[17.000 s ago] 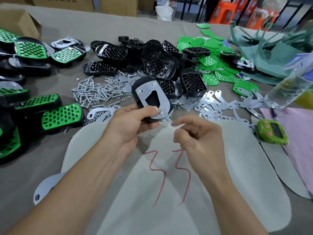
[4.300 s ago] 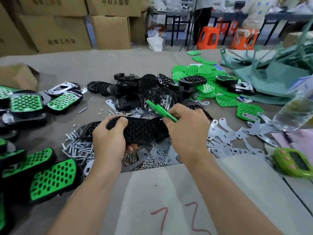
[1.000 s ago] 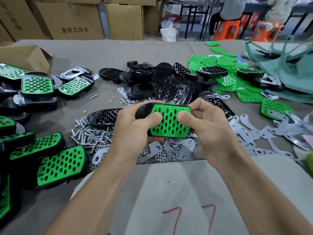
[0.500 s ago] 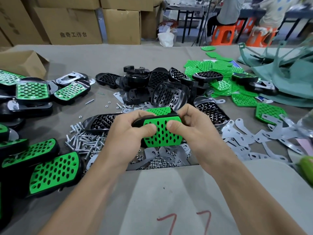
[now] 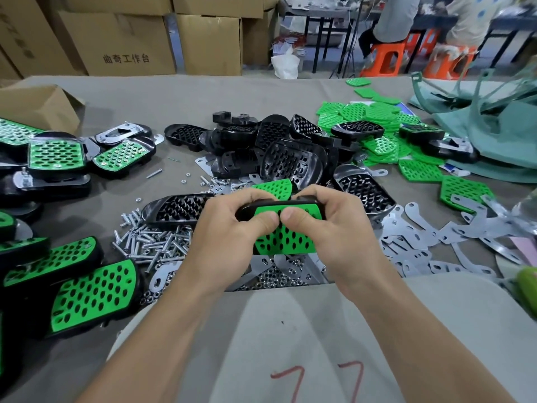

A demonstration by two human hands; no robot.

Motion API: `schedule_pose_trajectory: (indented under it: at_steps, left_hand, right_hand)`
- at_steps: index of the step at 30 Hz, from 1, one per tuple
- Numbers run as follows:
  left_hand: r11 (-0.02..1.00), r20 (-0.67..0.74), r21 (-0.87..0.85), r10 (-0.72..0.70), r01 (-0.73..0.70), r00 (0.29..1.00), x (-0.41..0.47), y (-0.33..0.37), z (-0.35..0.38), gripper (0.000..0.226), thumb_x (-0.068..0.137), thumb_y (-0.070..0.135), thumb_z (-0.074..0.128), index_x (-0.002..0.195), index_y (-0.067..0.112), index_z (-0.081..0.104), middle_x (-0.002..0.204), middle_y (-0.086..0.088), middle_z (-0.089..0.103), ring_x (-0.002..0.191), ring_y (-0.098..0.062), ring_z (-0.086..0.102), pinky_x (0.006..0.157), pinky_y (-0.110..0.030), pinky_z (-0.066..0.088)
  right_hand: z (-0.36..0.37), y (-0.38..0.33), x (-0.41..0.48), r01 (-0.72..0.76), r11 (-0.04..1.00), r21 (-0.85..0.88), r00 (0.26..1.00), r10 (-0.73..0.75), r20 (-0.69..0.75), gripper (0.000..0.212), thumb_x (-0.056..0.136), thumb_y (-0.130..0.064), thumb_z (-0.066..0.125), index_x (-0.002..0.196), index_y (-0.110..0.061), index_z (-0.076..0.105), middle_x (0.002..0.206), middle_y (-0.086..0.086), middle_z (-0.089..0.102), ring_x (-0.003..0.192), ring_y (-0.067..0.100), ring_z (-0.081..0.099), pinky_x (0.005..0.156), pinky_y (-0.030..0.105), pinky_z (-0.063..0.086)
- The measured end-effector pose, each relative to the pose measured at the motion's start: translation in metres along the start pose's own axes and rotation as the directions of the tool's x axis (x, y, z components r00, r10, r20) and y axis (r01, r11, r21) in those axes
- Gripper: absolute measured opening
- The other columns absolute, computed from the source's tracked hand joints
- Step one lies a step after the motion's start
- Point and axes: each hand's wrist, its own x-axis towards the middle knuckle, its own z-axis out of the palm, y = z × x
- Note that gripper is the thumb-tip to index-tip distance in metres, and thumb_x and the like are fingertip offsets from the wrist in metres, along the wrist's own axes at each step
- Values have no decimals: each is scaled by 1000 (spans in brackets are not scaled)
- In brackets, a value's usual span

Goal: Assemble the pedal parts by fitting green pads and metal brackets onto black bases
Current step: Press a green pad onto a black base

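Observation:
Both hands hold one pedal at the table's middle: a black base [image 5: 250,209] with a green perforated pad [image 5: 286,239] laid on its face. My left hand [image 5: 229,237] grips its left end and my right hand [image 5: 334,231] grips its right end. The two thumbs press side by side on the pad's upper middle. Another green pad [image 5: 274,188] shows just behind my fingers. Loose black bases [image 5: 290,161] are heaped beyond, loose green pads [image 5: 374,117] lie at the back right, and metal brackets [image 5: 430,234] are spread at the right.
Finished green-and-black pedals [image 5: 93,295] line the left side. Screws [image 5: 154,242] and nuts [image 5: 276,279] lie under and left of my hands. A grey sheet [image 5: 290,344] with red marks covers the near table. Cardboard boxes [image 5: 116,42] stand behind; people sit on orange stools [image 5: 386,58].
My thumbs have slid together to the pad's middle from its two sides. The pedal sits a little lower and tilted more toward me; the pad lies closer into the base.

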Motion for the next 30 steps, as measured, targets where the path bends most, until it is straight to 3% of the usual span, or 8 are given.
schedule_pose_trajectory:
  at_steps: [5, 9, 13, 18, 24, 26, 28, 30]
  left_hand:
    - [998, -90, 52, 23, -18, 996, 0, -2, 3, 19, 72, 29, 70, 83, 44, 75, 64, 21, 67, 59, 3, 56, 56, -11, 42]
    - [992, -98, -104, -86, 76, 991, 0, -2, 6, 21, 68, 30, 75, 80, 47, 79, 73, 15, 73, 70, -6, 65, 71, -31, 55]
    - [957, -83, -246, -176, 151, 981, 1, -2, 7, 20, 67, 25, 76, 82, 37, 81, 77, 7, 76, 73, -11, 69, 66, -32, 57]
    - [979, -135, -168, -138, 115, 981, -1, -1, 9, 22, 68, 26, 75, 83, 40, 81, 76, 8, 75, 74, -15, 69, 75, -46, 61]
    - [996, -132, -30, -88, 85, 987, -1, -3, 6, 19, 68, 34, 73, 80, 47, 78, 70, 17, 72, 64, 1, 64, 57, -18, 50]
    - [996, -53, -5, -92, 92, 994, -2, -1, 4, 12, 69, 36, 74, 79, 41, 78, 71, 10, 73, 64, -6, 66, 55, -24, 52]
    - [994, 19, 37, -102, 101, 995, -4, 1, 5, 14, 70, 41, 76, 80, 32, 78, 76, -1, 75, 69, -22, 70, 60, -41, 55]
    - [991, 20, 15, -135, 135, 991, -3, 0, 8, 17, 68, 42, 78, 81, 31, 80, 78, -4, 76, 71, -26, 70, 66, -46, 58]
  right_hand:
    - [3, 3, 2, -49, 994, -94, 998, 45, -43, 10, 72, -36, 75, 79, -28, 75, 73, 1, 73, 71, 22, 68, 69, 52, 60]
    - [-7, 1, 5, -117, 993, 8, 989, 116, 93, 5, 84, -24, 74, 88, -24, 78, 79, 1, 74, 74, 16, 68, 64, 37, 55]
    - [-19, -2, 6, -216, 956, 198, 966, 180, 188, 22, 85, -23, 62, 99, -17, 79, 97, 14, 74, 88, 27, 68, 79, 49, 58]
    - [-17, 2, 6, -156, 972, 174, 982, 134, 132, 20, 85, -18, 61, 93, -20, 80, 88, 11, 75, 82, 26, 69, 71, 46, 59]
    - [-14, 5, 6, -138, 979, 153, 987, 123, 100, 20, 85, -19, 63, 92, -21, 81, 86, 8, 77, 79, 23, 72, 66, 35, 58]
    - [-15, 5, 5, -129, 983, 134, 986, 112, 125, 18, 84, -18, 64, 90, -21, 81, 86, 7, 77, 80, 21, 72, 68, 32, 57]
    - [-14, 6, 4, -108, 988, 109, 987, 94, 130, 17, 82, -18, 65, 89, -21, 81, 89, 7, 78, 82, 22, 74, 71, 32, 57]
    - [-11, 5, 3, -95, 993, 76, 989, 86, 118, 17, 82, -20, 65, 89, -22, 81, 91, 6, 79, 86, 24, 75, 75, 38, 58]
